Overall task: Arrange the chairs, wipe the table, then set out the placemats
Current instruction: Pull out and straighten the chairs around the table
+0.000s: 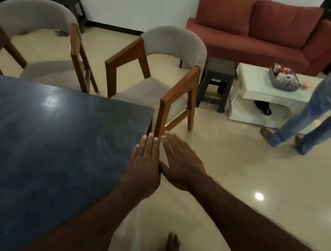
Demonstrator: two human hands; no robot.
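Observation:
A dark blue-grey dining table [42, 140] fills the left half of the view. Two wooden chairs with grey padded backs stand at its far side: one chair [32, 23] at the left, another chair [168, 62] by the table's far right corner, turned at an angle. My left hand [144, 164] lies flat with straight fingers over the table's right edge. My right hand [178, 163] is held flat beside it, just off the table, fingertips near that chair's front leg. Neither hand holds anything.
A red sofa [268, 27] stands at the back wall. In front of it are a dark stool [218, 79] and a white coffee table [255, 88] with a basket [283, 77]. Another person [321, 103] in jeans stands at the right. My bare foot [173, 244] is on the tiled floor.

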